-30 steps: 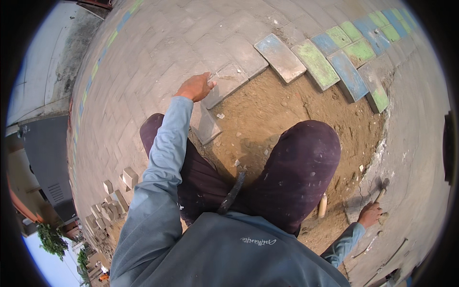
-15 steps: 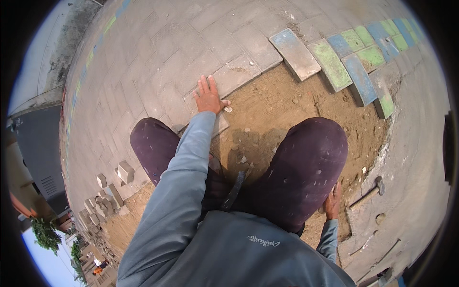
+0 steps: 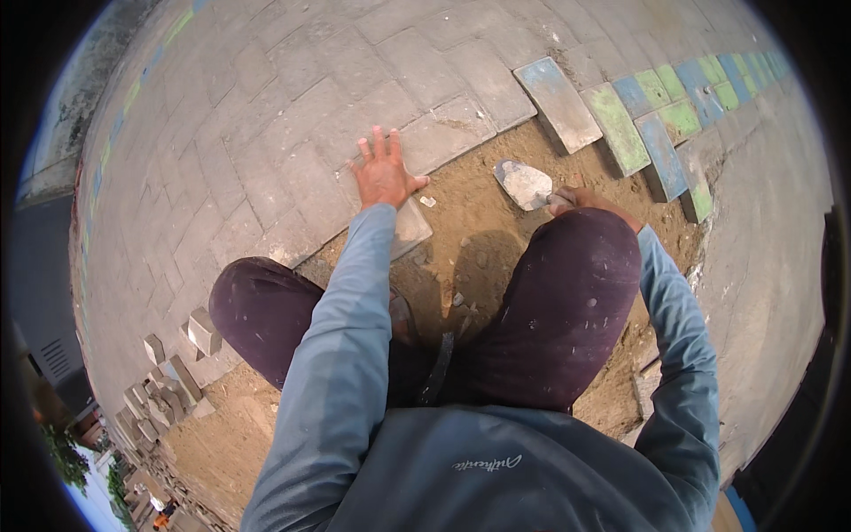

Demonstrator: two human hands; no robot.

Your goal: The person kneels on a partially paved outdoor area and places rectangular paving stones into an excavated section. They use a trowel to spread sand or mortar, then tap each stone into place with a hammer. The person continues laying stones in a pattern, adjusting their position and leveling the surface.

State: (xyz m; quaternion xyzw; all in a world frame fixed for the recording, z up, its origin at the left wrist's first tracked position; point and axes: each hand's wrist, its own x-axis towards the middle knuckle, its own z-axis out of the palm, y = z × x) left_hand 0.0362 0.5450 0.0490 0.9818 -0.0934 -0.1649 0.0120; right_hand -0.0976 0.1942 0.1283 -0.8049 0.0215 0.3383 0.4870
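My left hand lies flat with spread fingers on the grey paving blocks, at the edge of the bare sand. In my right hand is a trowel with a pale, dirt-crusted blade, held by its handle above the sand bed; my right knee covers part of that hand. A single grey paver juts into the sand just below my left hand. A small pale stone chip rests beside my left thumb.
Painted blue and green pavers stand along the far right edge of the sand, ends uneven. Loose pavers are heaped at the lower left. Rough concrete borders the right side.
My right hand has come up from beside my right thigh to the far side of the knee, now with the trowel in view. My left hand stays on the pavers.
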